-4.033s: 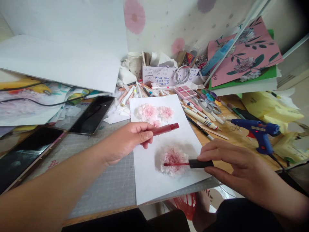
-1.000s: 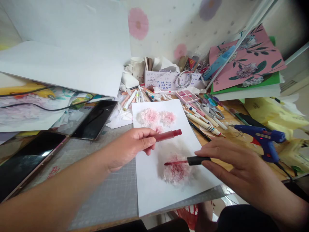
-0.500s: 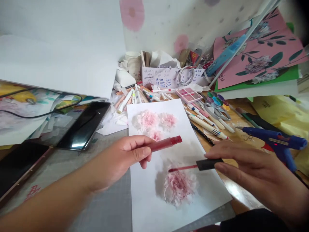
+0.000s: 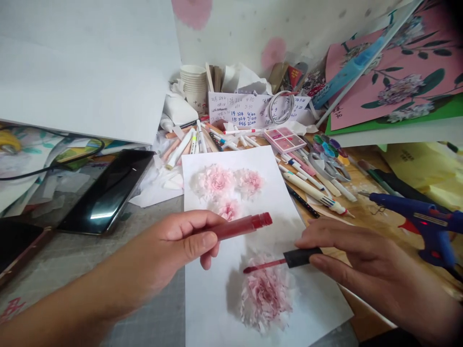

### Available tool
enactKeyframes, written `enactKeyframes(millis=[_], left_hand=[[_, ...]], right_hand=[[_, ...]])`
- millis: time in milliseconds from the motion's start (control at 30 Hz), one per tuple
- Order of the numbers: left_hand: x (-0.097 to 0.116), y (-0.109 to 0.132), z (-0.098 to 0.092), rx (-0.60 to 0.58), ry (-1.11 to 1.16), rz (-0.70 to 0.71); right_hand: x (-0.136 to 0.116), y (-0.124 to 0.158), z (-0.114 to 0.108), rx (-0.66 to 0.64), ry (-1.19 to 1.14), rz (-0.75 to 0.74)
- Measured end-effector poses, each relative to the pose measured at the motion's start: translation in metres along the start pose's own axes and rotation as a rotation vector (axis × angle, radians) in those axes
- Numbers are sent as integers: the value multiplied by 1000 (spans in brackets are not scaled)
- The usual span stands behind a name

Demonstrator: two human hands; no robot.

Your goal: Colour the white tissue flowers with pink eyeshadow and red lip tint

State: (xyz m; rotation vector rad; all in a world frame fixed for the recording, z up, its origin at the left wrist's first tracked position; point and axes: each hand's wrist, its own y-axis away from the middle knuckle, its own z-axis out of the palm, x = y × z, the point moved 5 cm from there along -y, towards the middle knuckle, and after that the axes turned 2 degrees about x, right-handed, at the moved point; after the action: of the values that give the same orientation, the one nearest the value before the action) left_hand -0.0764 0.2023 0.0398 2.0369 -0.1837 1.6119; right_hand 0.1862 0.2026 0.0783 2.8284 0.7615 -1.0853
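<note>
Between thumb and fingers, my left hand (image 4: 181, 246) grips an uncapped lip gloss tube (image 4: 240, 228) of deep red, its open neck pointing right. My right hand (image 4: 365, 265) pinches the black cap of the lip gloss wand (image 4: 302, 257); the red-coated tip points left, above the largest pink-and-white ruffled flower (image 4: 266, 295). Whether the tip touches the petals I cannot tell. That flower rests on a white sheet of paper (image 4: 206, 289). Farther up the sheet are three smaller flowers (image 4: 217, 180), the lowest partly behind the tube.
Pens and markers (image 4: 307, 185) crowd the back, beside a pink palette (image 4: 284, 140) and grey scissors (image 4: 327, 166). A blue glue gun (image 4: 419, 212) with a lit red light lies at right. At left is a black phone (image 4: 108, 190). Paper cups (image 4: 193, 86) stand behind.
The view has shifted slightly. The wand in my right hand has come a little lower and left with respect to the tube. Both hands keep their hold.
</note>
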Motion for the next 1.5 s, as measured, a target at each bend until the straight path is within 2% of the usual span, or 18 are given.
enactKeyframes(millis=[167, 400, 600, 833, 1033, 1200, 1367, 1500], left_hand=[[0, 0, -1, 7, -18, -16], [-2, 0, -2, 15, -36, -32], [-3, -1, -1, 25, -47, -55], [-4, 1, -2, 33, -50, -50], [-2, 0, -1, 31, -42, -47], [-4, -1, -2, 42, -56, -41], [-7, -1, -4, 53, -85, -50], [-5, -1, -4, 49, -98, -32]], right_hand=[[8, 2, -10, 132, 26, 58], [3, 7, 3, -12, -87, 76], [11, 9, -11, 180, -41, 158], [0, 16, 10, 52, -160, 129], [15, 21, -2, 195, -112, 226], [11, 27, 4, 129, -184, 185], [16, 39, -5, 282, -142, 248], [14, 47, -2, 215, -228, 269]])
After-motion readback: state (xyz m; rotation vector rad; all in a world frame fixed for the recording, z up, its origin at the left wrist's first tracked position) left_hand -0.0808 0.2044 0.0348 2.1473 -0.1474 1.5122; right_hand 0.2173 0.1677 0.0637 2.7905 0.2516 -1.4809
